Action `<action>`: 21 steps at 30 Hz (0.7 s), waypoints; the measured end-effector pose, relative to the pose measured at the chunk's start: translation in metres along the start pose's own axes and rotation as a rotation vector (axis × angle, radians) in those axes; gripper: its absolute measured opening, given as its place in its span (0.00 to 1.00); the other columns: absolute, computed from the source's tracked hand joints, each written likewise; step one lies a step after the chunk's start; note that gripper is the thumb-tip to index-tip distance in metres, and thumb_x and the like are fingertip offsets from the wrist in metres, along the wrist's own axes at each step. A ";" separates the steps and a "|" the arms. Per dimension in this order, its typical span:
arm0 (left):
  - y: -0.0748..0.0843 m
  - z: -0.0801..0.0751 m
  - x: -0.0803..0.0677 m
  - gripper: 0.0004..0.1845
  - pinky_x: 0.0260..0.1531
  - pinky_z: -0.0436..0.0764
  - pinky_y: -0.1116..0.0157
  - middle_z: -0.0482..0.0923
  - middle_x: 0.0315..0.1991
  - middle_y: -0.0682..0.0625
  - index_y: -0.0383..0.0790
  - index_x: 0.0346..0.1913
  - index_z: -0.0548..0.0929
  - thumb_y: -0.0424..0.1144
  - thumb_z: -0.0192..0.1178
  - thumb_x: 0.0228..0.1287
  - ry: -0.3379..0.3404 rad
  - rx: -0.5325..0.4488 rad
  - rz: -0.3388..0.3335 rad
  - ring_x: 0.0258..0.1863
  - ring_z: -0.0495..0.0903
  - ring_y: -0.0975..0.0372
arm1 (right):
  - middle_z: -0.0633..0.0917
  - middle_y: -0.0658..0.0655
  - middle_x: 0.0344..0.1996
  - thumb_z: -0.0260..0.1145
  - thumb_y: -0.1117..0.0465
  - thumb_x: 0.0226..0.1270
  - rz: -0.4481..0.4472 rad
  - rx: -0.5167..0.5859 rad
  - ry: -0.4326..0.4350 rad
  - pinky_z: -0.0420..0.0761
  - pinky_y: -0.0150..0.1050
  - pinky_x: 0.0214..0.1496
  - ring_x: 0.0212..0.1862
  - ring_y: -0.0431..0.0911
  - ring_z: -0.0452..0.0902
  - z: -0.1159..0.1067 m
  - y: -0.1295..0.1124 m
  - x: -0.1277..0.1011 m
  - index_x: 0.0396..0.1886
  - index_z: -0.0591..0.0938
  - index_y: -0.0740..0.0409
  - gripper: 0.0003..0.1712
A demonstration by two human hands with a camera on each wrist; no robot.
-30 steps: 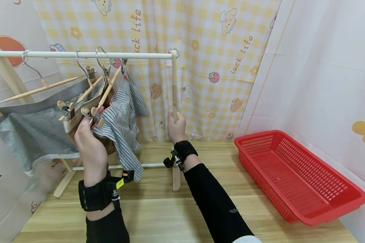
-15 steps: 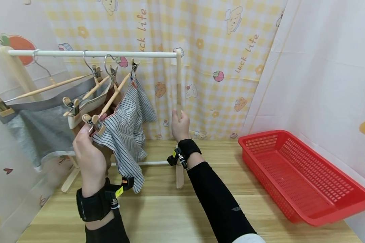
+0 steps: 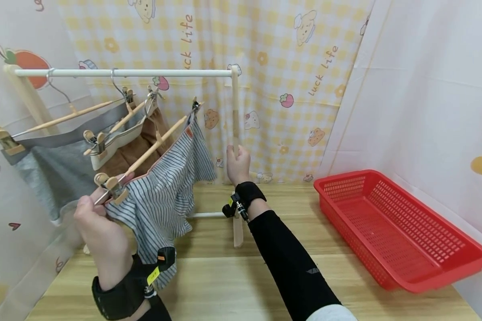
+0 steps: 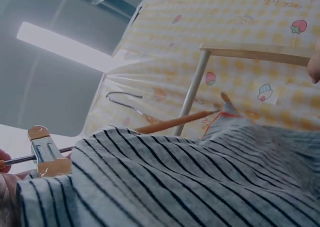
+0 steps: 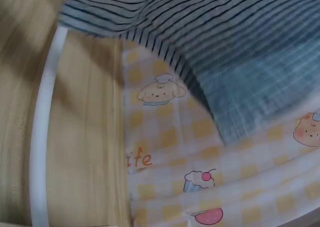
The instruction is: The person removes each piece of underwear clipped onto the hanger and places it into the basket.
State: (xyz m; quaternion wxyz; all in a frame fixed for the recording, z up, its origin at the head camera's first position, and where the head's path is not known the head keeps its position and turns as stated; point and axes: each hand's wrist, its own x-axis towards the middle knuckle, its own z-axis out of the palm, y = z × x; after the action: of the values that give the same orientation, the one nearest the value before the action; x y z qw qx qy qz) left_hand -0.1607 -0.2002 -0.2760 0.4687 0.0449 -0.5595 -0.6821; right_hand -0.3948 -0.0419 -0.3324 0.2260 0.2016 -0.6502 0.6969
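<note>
My left hand (image 3: pixel 104 238) holds one end of a wooden clip hanger (image 3: pixel 160 141), beside its near clip (image 4: pixel 49 154). Striped shorts (image 3: pixel 164 191) with reddish waist trim hang from the hanger's two clips. The hanger's metal hook (image 4: pixel 124 103) shows free of the rail in the left wrist view. My right hand (image 3: pixel 238 166) grips the right wooden post (image 3: pixel 235 102) of the clothes rack. In the right wrist view, the striped shorts' lower part crosses the top, blurred; the right hand itself is out of that view.
Grey shorts (image 3: pixel 60 171) and brown shorts (image 3: pixel 124 158) with a white waistband hang on clip hangers from the white rail (image 3: pixel 176 73). A red plastic basket (image 3: pixel 389 236) stands on the wooden table (image 3: pixel 221 281) at right. Printed curtains enclose the back and sides.
The hanger with the striped shorts has come off the rail and moved down and toward me in my left hand. The right hand keeps its grip on the post.
</note>
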 end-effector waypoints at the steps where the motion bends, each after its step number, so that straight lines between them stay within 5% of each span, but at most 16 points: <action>1: 0.000 -0.001 -0.001 0.33 0.44 0.66 0.70 0.80 0.43 0.42 0.31 0.43 0.85 0.42 0.25 0.76 -0.004 -0.029 -0.001 0.43 0.73 0.58 | 0.57 0.44 0.09 0.51 0.63 0.77 0.001 0.007 -0.003 0.55 0.33 0.17 0.11 0.37 0.48 0.000 -0.003 -0.002 0.14 0.57 0.53 0.26; 2: 0.000 -0.002 -0.003 0.34 0.49 0.67 0.70 0.80 0.50 0.39 0.29 0.50 0.84 0.43 0.24 0.77 -0.009 -0.073 -0.011 0.49 0.74 0.56 | 0.56 0.44 0.09 0.51 0.64 0.76 -0.003 0.012 -0.006 0.55 0.33 0.18 0.11 0.36 0.48 0.000 -0.006 -0.003 0.14 0.58 0.52 0.26; 6: -0.001 -0.004 -0.002 0.36 0.38 0.77 0.69 0.82 0.45 0.35 0.23 0.48 0.83 0.44 0.24 0.77 -0.003 -0.180 -0.014 0.38 0.80 0.55 | 0.56 0.43 0.10 0.51 0.66 0.75 -0.037 0.021 0.001 0.54 0.33 0.20 0.13 0.34 0.45 -0.001 -0.016 -0.006 0.14 0.57 0.52 0.26; 9: -0.002 -0.003 0.000 0.36 0.42 0.76 0.68 0.82 0.45 0.33 0.20 0.47 0.82 0.43 0.23 0.77 0.016 -0.222 -0.005 0.40 0.79 0.54 | 0.55 0.44 0.10 0.52 0.66 0.74 -0.045 0.006 0.012 0.53 0.33 0.21 0.14 0.34 0.44 -0.001 -0.014 -0.003 0.15 0.57 0.52 0.25; 12: -0.003 -0.003 0.001 0.37 0.49 0.69 0.68 0.81 0.46 0.33 0.21 0.45 0.84 0.42 0.22 0.77 0.069 -0.192 0.007 0.46 0.76 0.54 | 0.56 0.46 0.11 0.52 0.62 0.75 -0.015 -0.009 -0.003 0.55 0.33 0.23 0.14 0.37 0.47 -0.002 -0.007 0.000 0.16 0.57 0.53 0.25; 21: -0.002 -0.009 0.003 0.38 0.36 0.69 0.67 0.85 0.48 0.40 0.27 0.43 0.87 0.44 0.22 0.77 0.147 -0.092 -0.010 0.41 0.75 0.55 | 0.58 0.49 0.13 0.49 0.57 0.79 0.012 -0.090 -0.095 0.59 0.34 0.25 0.16 0.41 0.52 -0.007 0.008 0.003 0.20 0.60 0.54 0.22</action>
State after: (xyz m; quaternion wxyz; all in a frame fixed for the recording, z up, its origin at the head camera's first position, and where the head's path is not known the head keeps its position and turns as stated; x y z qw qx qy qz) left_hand -0.1579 -0.2090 -0.2796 0.5066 0.0764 -0.4914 -0.7043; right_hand -0.4016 -0.0351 -0.3379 0.1996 0.2204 -0.6919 0.6579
